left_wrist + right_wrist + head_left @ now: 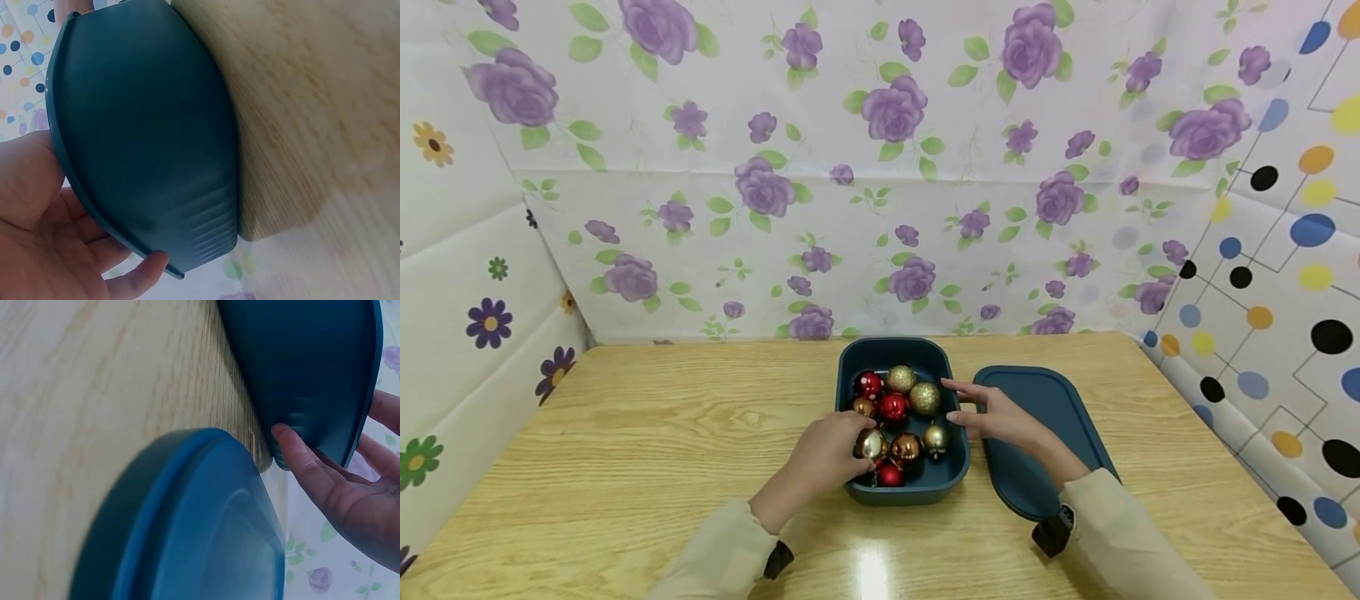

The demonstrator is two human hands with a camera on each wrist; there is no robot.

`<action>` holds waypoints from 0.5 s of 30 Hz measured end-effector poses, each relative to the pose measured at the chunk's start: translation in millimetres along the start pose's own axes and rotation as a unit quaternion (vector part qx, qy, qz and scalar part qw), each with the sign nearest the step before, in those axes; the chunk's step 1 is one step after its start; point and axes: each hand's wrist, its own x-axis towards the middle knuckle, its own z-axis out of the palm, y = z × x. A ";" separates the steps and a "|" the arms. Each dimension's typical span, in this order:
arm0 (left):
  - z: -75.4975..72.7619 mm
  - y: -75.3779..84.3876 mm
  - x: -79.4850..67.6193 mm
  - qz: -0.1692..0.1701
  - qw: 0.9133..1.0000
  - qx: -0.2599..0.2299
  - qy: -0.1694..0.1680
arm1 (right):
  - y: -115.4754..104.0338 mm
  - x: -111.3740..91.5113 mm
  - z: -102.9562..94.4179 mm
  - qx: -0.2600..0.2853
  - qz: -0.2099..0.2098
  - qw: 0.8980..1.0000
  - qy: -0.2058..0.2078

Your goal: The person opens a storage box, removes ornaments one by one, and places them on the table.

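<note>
Several round Christmas baubles lie in a dark blue rectangular box (902,496); they are red, copper and gold, some glittery. My left hand (827,450) reaches over the box's left rim, thumb and fingers on either side of a shiny gold bauble (871,444). In the left wrist view, its little finger (147,272) lies outside the rim while the other fingertips are hidden behind the box wall. At the right rim, my right hand (996,412) has its fingers extended. One finger (290,444) lies along the outer wall in the right wrist view, holding no bauble.
A flat dark blue lid (1037,450) lies on the wooden table (700,433) right of the box, beneath my right forearm. Behind the table hangs a flowered sheet (850,208); a dotted sheet (1285,292) stands at the right side.
</note>
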 end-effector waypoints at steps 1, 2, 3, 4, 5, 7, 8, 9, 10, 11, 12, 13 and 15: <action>-0.1 0.0 -0.2 0.000 1.000 0.000 0.000 | -0.1 0.0 0.3 0.000 0.002 1.000 -0.001; -0.2 -0.1 -0.4 0.000 1.000 0.000 0.002 | -0.2 -0.1 0.7 0.002 0.004 1.000 -0.001; -0.5 -0.1 -0.7 0.000 1.000 -0.001 0.004 | -0.2 -0.3 1.2 0.004 0.006 1.000 -0.001; -0.9 -0.1 -1.1 0.000 1.000 -0.001 0.006 | -0.1 -0.5 1.3 0.005 0.007 1.000 -0.002; -1.7 0.2 -1.7 0.000 1.000 -0.001 0.009 | 0.0 -0.5 1.3 0.006 0.006 1.000 -0.003; -3.4 0.2 -2.5 -0.001 1.000 -0.004 0.016 | 0.2 -0.5 1.4 0.008 0.004 1.000 -0.004; -4.4 0.1 -2.9 -0.001 1.000 -0.004 0.020 | 0.3 -0.5 1.3 0.009 0.004 1.000 -0.004; -5.5 -0.1 -3.3 -0.002 1.000 -0.004 0.024 | 0.5 -0.4 1.0 0.009 0.003 1.000 -0.005; -6.5 -0.4 -3.5 -0.002 1.000 -0.005 0.026 | 0.7 -0.2 0.7 0.010 0.003 1.000 -0.005; -7.6 -0.7 -3.7 -0.002 1.000 -0.006 0.030 | 0.4 -0.3 0.7 0.011 0.004 1.000 -0.004; -8.6 -1.2 -3.9 -0.001 0.999 -0.008 0.034 | 0.3 -0.4 0.7 0.011 0.004 1.000 -0.004; -9.6 -2.0 -3.9 0.001 0.999 -0.009 0.038 | 0.1 -0.5 0.7 0.012 0.004 1.000 -0.005; -12.0 -3.4 -4.0 0.002 0.999 -0.015 0.045 | -0.1 -0.4 0.9 0.013 0.004 1.000 -0.007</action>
